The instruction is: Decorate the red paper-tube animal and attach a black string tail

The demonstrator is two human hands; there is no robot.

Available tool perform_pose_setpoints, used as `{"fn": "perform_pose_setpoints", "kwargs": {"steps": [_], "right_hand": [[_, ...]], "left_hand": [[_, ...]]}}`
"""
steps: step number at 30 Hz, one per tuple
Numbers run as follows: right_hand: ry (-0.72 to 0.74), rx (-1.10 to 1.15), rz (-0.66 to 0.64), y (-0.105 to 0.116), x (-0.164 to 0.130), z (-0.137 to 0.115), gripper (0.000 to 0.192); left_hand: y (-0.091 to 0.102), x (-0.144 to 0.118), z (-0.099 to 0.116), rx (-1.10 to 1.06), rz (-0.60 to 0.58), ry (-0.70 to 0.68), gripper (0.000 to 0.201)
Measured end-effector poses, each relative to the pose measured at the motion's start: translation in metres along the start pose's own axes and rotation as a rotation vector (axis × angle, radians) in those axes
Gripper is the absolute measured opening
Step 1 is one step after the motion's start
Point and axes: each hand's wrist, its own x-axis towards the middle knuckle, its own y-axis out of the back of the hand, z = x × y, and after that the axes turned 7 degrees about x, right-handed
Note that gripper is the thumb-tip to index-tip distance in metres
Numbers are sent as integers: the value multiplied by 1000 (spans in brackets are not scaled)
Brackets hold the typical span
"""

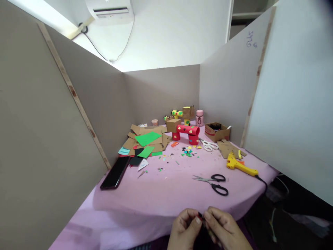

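My left hand (185, 226) is closed in a pinch at the table's near edge, with a small black piece (200, 215) that shows some red between thumb and finger. Right beside it, my right hand (221, 227) pinches at the other side of that piece, its fingertips almost meeting those of the left. What the piece is made of is too small to tell. Black-handled scissors (208, 180) lie partly spread on the pink cloth, beyond the hands.
A yellow glue gun (240, 165) lies at the right, a phone (115, 173) at the left. Paper scraps (187, 151), white scissors (208, 145), red-wrapped tube figure (187, 130), cardboard sheets (127, 143), an open box (217, 132) and a pink bottle (199, 118) stand farther back between partitions.
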Motion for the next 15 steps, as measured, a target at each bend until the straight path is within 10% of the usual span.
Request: {"fn": "perform_pose_setpoints", "kwargs": {"steps": [15], "right_hand": [[-138,219,-67,-1,6,5,57]], "left_hand": [[3,0,3,-344,-169,277,32]]}}
